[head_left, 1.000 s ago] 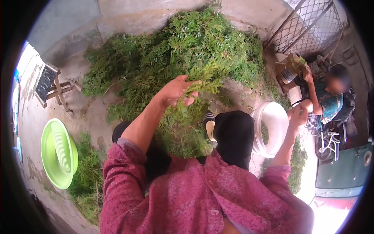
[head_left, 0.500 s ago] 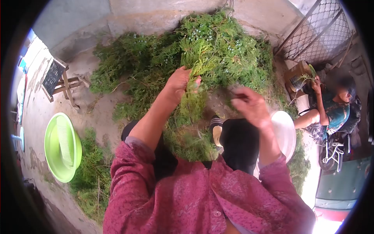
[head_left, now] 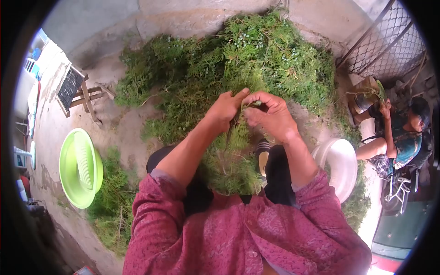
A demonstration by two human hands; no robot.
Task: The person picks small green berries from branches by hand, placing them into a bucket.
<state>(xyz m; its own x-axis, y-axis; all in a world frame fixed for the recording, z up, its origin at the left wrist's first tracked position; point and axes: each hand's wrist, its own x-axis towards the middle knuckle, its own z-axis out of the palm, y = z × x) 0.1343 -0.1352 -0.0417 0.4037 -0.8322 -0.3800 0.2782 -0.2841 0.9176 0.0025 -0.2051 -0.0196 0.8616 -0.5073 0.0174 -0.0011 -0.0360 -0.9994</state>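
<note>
My left hand point(head_left: 224, 111) is closed around a leafy evergreen branch point(head_left: 239, 134) held upright above my lap. Close against it, my right hand point(head_left: 275, 120) pinches a green sprig point(head_left: 253, 105) at the branch's upper part, thumb and fingers curled together. The exact contact between the fingertips is partly hidden by foliage. Loose green cuttings point(head_left: 231, 176) lie between my knees. Beyond both hands rises a large heap of evergreen branches point(head_left: 279, 59) with small pale-blue berries, resting against the wall.
A lime-green basin point(head_left: 67, 172) with a ribbed insert stands left, beside more cuttings point(head_left: 112, 201). Behind it is a wooden stool point(head_left: 82, 94). A white tub point(head_left: 346, 167) sits by my right knee. At right another person point(head_left: 403, 149) sits holding a sprig, near a lattice gate point(head_left: 389, 46).
My right hand has moved left and upward from beside the branch to meet my left hand, and now pinches a sprig. The view has shifted slightly, and the other person's raised hand stays up.
</note>
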